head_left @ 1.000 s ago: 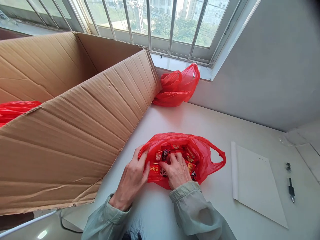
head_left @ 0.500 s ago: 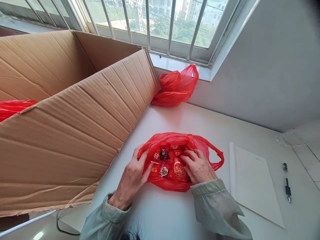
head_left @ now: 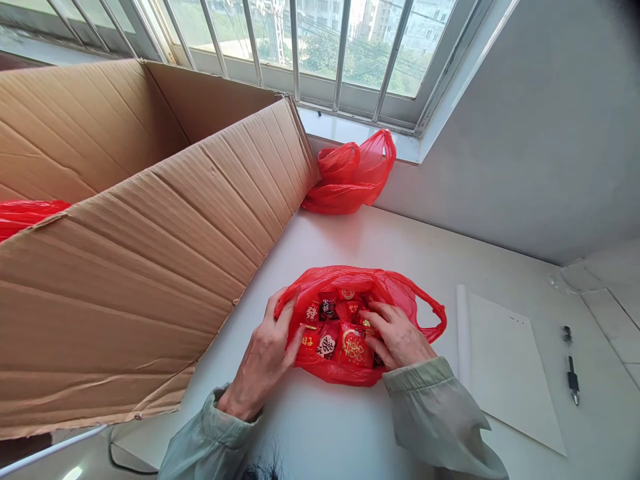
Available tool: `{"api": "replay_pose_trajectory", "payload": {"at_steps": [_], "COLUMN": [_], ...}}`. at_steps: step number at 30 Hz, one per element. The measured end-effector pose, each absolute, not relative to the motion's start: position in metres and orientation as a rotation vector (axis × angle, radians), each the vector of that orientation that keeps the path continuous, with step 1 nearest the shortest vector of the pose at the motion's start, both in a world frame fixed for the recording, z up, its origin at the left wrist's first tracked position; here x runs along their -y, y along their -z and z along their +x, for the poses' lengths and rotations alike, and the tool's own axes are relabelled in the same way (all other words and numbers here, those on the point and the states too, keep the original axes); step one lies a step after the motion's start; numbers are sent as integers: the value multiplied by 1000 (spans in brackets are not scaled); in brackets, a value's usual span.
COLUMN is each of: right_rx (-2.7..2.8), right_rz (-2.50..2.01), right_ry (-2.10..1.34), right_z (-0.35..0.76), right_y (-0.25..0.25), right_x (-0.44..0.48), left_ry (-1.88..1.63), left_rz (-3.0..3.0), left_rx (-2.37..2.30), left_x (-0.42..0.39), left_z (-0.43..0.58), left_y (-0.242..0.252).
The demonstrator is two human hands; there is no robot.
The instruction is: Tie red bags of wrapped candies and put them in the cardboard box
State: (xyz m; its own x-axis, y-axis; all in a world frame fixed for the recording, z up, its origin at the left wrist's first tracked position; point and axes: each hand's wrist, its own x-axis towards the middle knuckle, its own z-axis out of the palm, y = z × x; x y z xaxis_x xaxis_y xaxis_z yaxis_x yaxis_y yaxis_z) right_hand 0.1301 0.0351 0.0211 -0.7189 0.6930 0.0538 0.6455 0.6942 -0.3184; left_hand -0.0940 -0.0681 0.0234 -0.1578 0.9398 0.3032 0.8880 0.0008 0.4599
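Note:
A red plastic bag [head_left: 345, 373] lies with its mouth spread on the white table, one loop handle sticking out to the right. Inside are several small red packets with gold or white characters, among them a larger packet [head_left: 354, 345] at the front and a dark-wrapped piece [head_left: 328, 309]. At the bag's left rim, my left hand [head_left: 267, 350] has the plastic between its thumb and fingers. My right hand [head_left: 397, 337] reaches in over the right rim. Its fingers are bent and apart, against the packets on that side; the fingertips are partly hidden.
A large open cardboard box [head_left: 200, 220] stands at the left, with red plastic [head_left: 30, 217] inside. Another red bag [head_left: 350, 177] lies by the windowsill. To the right are a white pad [head_left: 510, 360] and a black pen [head_left: 573, 381]. A barred window is behind.
My right hand's fingers have shifted slightly among the packets, and the large front packet has turned and shows more. My left hand stays at the rim. The view has moved very slightly.

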Motion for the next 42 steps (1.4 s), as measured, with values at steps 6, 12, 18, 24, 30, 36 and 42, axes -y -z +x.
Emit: {"api": "replay_pose_trajectory", "payload": {"at_steps": [6, 12, 18, 24, 30, 36, 42], "right_rx": [2753, 2775, 2866, 2868, 2704, 2775, 2905], "right_rz": [-1075, -1086, -1040, -969, -977, -1032, -1094], "right_ry": [-461, -563, -704, -778, -577, -488, -614], "right_z": [132, 132, 134, 134, 145, 167, 184], "right_y": [-19, -15, -16, -20, -18, -26, -30], "right_x": [-37, -39, -46, -44, -47, -50, -58], "left_ry": [-892, -878, -882, -913, -884, -807, -632], "left_rz": [1998, 1984, 2036, 2035, 2068, 2030, 2075], "left_rx": [-2180, -2171, -2184, -2212, -2087, -2070, -2076], "left_x": [66, 65, 64, 62, 63, 72, 78], "left_z": [-94, -92, -93, -94, -95, -95, -93], "left_y": [-23, -25, -21, -19, -25, -32, -42]}}
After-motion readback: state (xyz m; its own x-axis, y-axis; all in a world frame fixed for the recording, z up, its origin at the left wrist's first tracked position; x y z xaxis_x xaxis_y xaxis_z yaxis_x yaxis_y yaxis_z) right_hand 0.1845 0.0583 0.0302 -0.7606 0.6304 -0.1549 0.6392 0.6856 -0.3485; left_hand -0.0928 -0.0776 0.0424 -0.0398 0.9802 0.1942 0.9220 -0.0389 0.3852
